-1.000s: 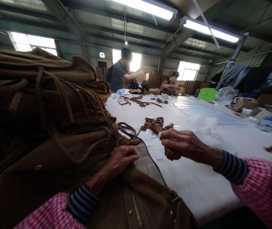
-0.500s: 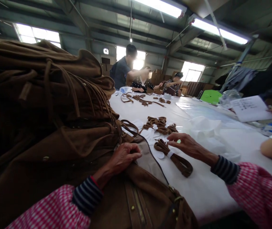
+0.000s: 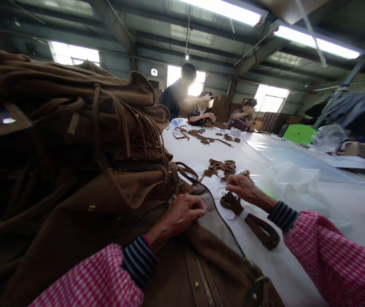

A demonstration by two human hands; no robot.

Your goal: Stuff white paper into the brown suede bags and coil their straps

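Both arms wear loose sleeves of pink-and-white gingham check, the left sleeve [image 3: 99,281] at the near left edge and the right sleeve [image 3: 336,264] at the near right. From each comes a snug knitted cuff, dark navy with thin pale stripes; the left cuff [image 3: 139,260] shows a sliver of red at its far edge, the right cuff [image 3: 281,215] none. The left hand [image 3: 184,211] and right hand [image 3: 240,185] are bare.

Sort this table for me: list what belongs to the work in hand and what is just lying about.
In hand:
left hand, gripping the brown bag at its opening
right hand, by the banded strap

Lying about:
strap pile
far straps
clear plastic
green sheet
stacked bags
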